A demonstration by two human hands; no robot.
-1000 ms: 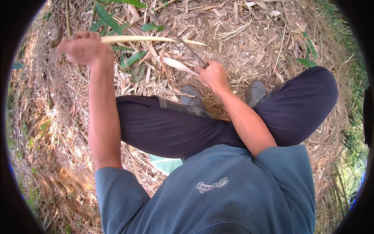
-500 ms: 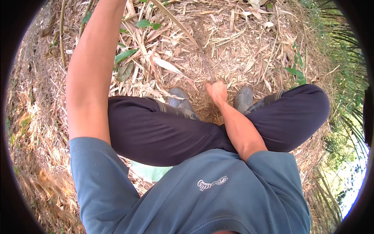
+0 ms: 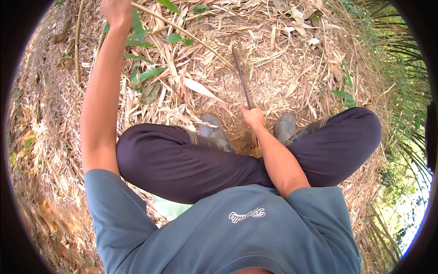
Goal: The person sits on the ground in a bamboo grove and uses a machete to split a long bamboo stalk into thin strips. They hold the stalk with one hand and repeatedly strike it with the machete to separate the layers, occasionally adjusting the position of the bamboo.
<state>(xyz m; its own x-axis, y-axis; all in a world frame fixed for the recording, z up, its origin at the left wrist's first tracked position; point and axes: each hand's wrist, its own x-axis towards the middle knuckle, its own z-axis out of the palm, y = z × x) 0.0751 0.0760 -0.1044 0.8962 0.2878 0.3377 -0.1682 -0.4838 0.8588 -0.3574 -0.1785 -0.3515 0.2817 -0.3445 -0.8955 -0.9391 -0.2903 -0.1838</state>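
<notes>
Blue-grey cotton T-shirt point(image 3: 228, 228) fills the lower frame; a person is seated cross-legged, looking down. Dark trousers point(image 3: 182, 160) cover both folded legs, and two grey rubber boots point(image 3: 214, 132) point inward, toes close together near the centre.

Right hand point(image 3: 252, 116): fingers closed in a fist around the handle of a long dark metal blade point(image 3: 242, 77). The hand sits just above the gap between the boots. Blade runs from the fist away from the body, tilted slightly to the person's left, its tip over the litter. Whether the tip touches the ground cannot be told.

Ground: dry straw-coloured leaf litter point(image 3: 283, 59), a thick bed of husks and broken stalks on all sides. One broad pale husk point(image 3: 200, 89) lies just left of the blade, beside the left boot.

Left hand point(image 3: 116, 11): arm stretched fully forward and up to the top edge of the frame. Fingers wrapped shut around a thin pale-green bamboo stalk point(image 3: 182, 29). The stalk slants from the fist down and to the right, its far end reaching close to the blade's tip. Green leaves point(image 3: 148, 75) hang under the outstretched forearm.

Far right margin: green palm fronds point(image 3: 401, 55), well apart from both hands.
</notes>
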